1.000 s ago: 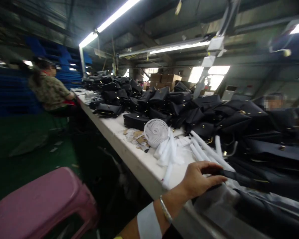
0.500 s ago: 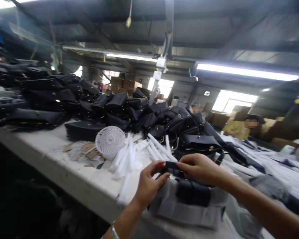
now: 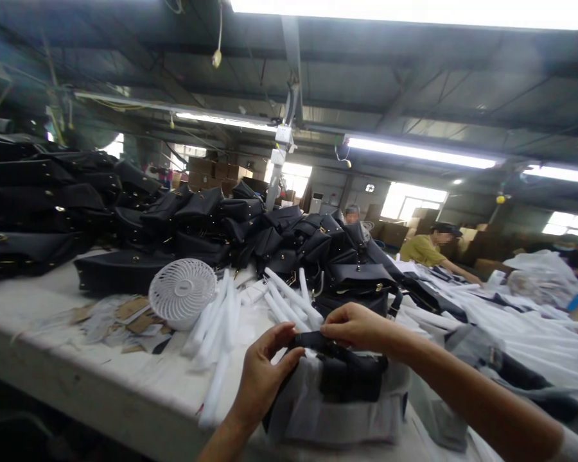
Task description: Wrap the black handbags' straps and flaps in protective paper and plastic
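In front of me a handbag (image 3: 341, 414) stands near the table edge, its body covered in pale, translucent wrapping, with a black section (image 3: 351, 378) showing at the top. Above it a short black strap (image 3: 313, 340) stretches between my hands. My left hand (image 3: 268, 359) pinches its left end between thumb and fingers. At the other end my right hand (image 3: 354, 328) has its fingertips closed on the same strap. How the strap joins the bag is hidden behind the hands. White foam-like tubes (image 3: 289, 301) lie just beyond.
A white round fan (image 3: 183, 293) stands on the table (image 3: 139, 378) beside cardboard and plastic scraps (image 3: 125, 321). Black handbags (image 3: 212, 218) form a long heap behind. White wrapped pieces (image 3: 515, 321) spread to the right, where a person in a yellow top (image 3: 421, 250) reaches over the table.
My view has swung to the right and tilted up, so the scene sits further left. Both hands still pinch the strap over the bag, with little other visible difference.
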`<state>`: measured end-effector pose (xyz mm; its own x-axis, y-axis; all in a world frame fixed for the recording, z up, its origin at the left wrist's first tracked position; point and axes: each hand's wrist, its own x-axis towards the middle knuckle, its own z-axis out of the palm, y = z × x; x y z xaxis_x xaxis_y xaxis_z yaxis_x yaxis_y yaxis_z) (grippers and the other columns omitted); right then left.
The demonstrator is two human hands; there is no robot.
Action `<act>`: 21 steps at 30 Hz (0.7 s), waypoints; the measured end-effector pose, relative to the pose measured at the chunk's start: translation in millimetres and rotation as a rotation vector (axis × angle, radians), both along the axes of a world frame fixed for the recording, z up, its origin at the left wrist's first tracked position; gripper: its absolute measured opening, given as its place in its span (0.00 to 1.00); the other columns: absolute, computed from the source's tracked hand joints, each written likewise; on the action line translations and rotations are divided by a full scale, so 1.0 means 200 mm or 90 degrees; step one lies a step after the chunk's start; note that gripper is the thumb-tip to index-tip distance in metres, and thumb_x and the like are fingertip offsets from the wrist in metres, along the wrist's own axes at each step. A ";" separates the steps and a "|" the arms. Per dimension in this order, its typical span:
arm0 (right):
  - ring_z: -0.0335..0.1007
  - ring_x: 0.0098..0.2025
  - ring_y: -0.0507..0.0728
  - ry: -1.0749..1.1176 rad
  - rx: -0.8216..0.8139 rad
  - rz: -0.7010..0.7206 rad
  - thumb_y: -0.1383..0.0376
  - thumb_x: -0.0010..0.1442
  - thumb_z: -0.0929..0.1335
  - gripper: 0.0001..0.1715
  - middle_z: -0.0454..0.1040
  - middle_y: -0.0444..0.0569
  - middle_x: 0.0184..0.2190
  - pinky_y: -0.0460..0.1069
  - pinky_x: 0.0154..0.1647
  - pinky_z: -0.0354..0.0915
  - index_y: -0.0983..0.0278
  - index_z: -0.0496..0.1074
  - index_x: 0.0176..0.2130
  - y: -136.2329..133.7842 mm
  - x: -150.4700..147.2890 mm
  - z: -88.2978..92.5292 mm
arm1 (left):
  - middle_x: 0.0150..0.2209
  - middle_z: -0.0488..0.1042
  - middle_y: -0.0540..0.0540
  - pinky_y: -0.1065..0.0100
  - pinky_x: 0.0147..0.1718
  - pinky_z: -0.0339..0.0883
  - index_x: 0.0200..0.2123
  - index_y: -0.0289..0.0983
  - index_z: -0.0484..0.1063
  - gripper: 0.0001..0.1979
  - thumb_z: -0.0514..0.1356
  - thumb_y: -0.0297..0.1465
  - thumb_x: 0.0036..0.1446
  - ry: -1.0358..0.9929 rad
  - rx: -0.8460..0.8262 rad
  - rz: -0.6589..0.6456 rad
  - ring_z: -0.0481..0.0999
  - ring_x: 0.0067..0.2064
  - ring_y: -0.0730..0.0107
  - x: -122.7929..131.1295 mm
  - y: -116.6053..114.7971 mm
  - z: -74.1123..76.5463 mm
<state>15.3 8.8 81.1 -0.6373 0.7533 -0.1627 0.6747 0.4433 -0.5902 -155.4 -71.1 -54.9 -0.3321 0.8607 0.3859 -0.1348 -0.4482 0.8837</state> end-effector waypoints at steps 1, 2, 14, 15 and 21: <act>0.51 0.18 0.47 0.004 -0.012 0.004 0.52 0.55 0.67 0.22 0.61 0.40 0.15 0.44 0.18 0.47 0.66 0.71 0.22 0.01 0.00 -0.01 | 0.46 0.80 0.44 0.63 0.54 0.69 0.49 0.38 0.73 0.23 0.70 0.34 0.49 0.004 0.000 -0.006 0.77 0.51 0.61 -0.01 0.00 0.00; 0.51 0.18 0.47 0.008 -0.019 0.007 0.50 0.54 0.68 0.23 0.61 0.39 0.15 0.44 0.19 0.47 0.66 0.72 0.22 0.01 0.00 -0.01 | 0.46 0.80 0.44 0.63 0.54 0.69 0.49 0.38 0.73 0.23 0.70 0.34 0.49 0.010 0.000 -0.010 0.78 0.51 0.61 -0.01 -0.01 0.00; 0.49 0.18 0.47 0.024 -0.128 0.056 0.50 0.54 0.70 0.22 0.59 0.37 0.15 0.44 0.18 0.45 0.66 0.74 0.24 0.00 -0.03 -0.02 | 0.44 0.80 0.45 0.61 0.53 0.69 0.46 0.38 0.74 0.20 0.70 0.33 0.48 0.025 -0.013 -0.023 0.78 0.49 0.61 -0.02 -0.04 0.03; 0.49 0.18 0.47 0.033 -0.136 0.059 0.50 0.54 0.70 0.22 0.59 0.37 0.15 0.44 0.18 0.45 0.67 0.74 0.25 0.00 -0.03 -0.03 | 0.44 0.80 0.45 0.62 0.53 0.69 0.45 0.38 0.74 0.19 0.70 0.33 0.49 0.030 -0.014 -0.023 0.78 0.48 0.61 -0.02 -0.05 0.03; 0.50 0.20 0.47 0.049 -0.065 0.059 0.51 0.56 0.68 0.22 0.59 0.38 0.16 0.44 0.19 0.45 0.68 0.76 0.26 -0.02 -0.03 -0.03 | 0.42 0.80 0.46 0.65 0.50 0.70 0.42 0.38 0.76 0.14 0.69 0.32 0.51 0.087 -0.001 -0.018 0.79 0.46 0.63 -0.03 -0.06 0.06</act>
<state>9.2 4.3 74.4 -0.7165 0.6730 -0.1837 0.5850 0.4361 -0.6838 -162.3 -82.1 -42.2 -0.2519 0.8700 0.4238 -0.0260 -0.4439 0.8957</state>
